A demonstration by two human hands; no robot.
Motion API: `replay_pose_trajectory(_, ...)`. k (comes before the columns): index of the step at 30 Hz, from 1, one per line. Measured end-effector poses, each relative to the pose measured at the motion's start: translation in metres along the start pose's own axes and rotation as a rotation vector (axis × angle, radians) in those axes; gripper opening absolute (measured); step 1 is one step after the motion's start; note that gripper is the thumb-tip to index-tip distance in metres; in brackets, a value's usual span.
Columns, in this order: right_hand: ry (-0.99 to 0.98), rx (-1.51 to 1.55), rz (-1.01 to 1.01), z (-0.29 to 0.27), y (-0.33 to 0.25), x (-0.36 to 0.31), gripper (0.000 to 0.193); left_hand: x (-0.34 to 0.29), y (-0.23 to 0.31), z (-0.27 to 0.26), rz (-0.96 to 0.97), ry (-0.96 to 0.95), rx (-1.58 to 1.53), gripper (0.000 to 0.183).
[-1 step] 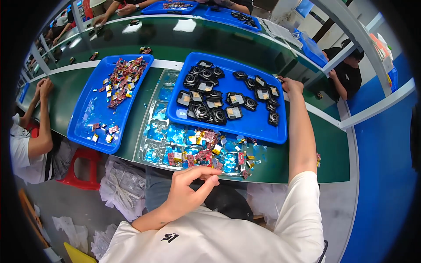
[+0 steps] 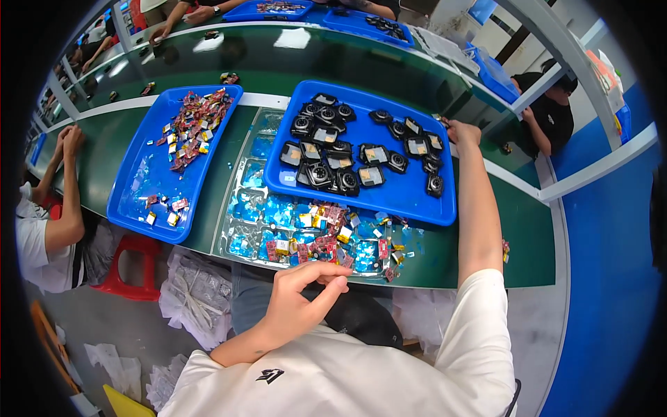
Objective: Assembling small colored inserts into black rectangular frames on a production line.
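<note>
My left hand [image 2: 302, 302] is in front of the table's near edge, thumb and curled fingers drawn together. What they hold, if anything, is hidden. Just beyond it, small red circuit boards with yellow and white parts [image 2: 326, 243] lie heaped on a clear plastic tray [image 2: 236, 226] of blue scraps. My right arm stretches past the right side of a blue tray [image 2: 417, 208] that holds several black smartwatch cases [image 2: 319, 174]. At that tray's far right corner, my right hand [image 2: 464, 132] is closed, with a small thing at its fingertips that I cannot make out.
A second blue tray [image 2: 125, 201] on the left holds more small boards. Beyond the white rail [image 2: 264, 101], a green belt [image 2: 313, 66] carries scattered parts. People work at left, right and across the belt. A red stool [image 2: 132, 267] and plastic bags [image 2: 198, 299] are below.
</note>
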State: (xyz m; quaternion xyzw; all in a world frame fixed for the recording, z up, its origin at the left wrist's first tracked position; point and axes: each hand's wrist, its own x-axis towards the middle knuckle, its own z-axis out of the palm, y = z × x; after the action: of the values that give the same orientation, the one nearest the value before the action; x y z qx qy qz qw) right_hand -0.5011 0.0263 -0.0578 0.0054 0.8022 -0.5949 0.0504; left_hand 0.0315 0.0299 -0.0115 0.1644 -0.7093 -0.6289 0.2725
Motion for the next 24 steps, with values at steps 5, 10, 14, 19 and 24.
replay_pose_trajectory(5,-0.23,-0.17,-0.217,-0.014,-0.007,-0.022,0.029,0.002,-0.003,0.001,0.0,-0.026,0.021,0.011)
replay_pose_trajectory(10,-0.309,-0.384,-0.697,-0.061,-0.05,-0.13,0.026,0.005,-0.005,-0.001,0.021,-0.042,0.077,0.011)
replay_pose_trajectory(14,-0.669,-0.336,-0.663,-0.106,-0.052,-0.266,0.017,0.007,-0.01,-0.001,0.06,-0.032,0.103,0.011)
replay_pose_trajectory(19,-0.701,-0.542,-0.669,-0.115,-0.003,-0.344,0.024,0.008,-0.01,0.001,0.024,-0.025,0.11,0.009)
replay_pose_trajectory(24,-0.471,-0.478,-0.743,-0.105,0.016,-0.36,0.017,0.006,-0.011,0.002,0.022,-0.026,0.144,0.008)
